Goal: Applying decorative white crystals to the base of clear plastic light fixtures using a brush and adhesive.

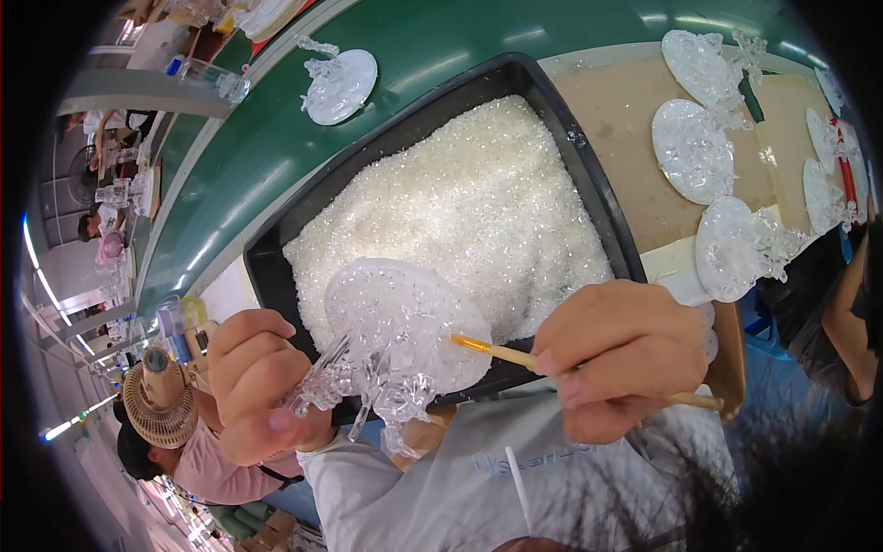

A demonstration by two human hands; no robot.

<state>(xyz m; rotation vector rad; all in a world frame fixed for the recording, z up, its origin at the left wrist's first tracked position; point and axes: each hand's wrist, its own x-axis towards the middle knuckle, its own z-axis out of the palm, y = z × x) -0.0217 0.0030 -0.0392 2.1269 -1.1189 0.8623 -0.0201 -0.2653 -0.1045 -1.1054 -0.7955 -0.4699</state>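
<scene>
My left hand (262, 386) grips a clear plastic figurine (395, 373) by its transparent parts, at the lower left. The figurine's round, frosted base (377, 290) is tilted up, over the near part of a black tray (589, 152). White, glittering granules (451, 198) lie heaped in that tray. In my right hand (630, 354) is a thin paintbrush (506, 353) with a pale wooden handle, pinched between thumb and fingers. Its yellowish bristles point left and reach the right part of the base; whether they touch it I cannot tell.
A similar figurine lies on the green conveyor belt (212, 193) beyond the tray. Several more stand on the brown board (625, 138) to the right. A fan (161, 405) and a person in pink (225, 460) are at the lower left; another person's arm (846, 322) shows far right.
</scene>
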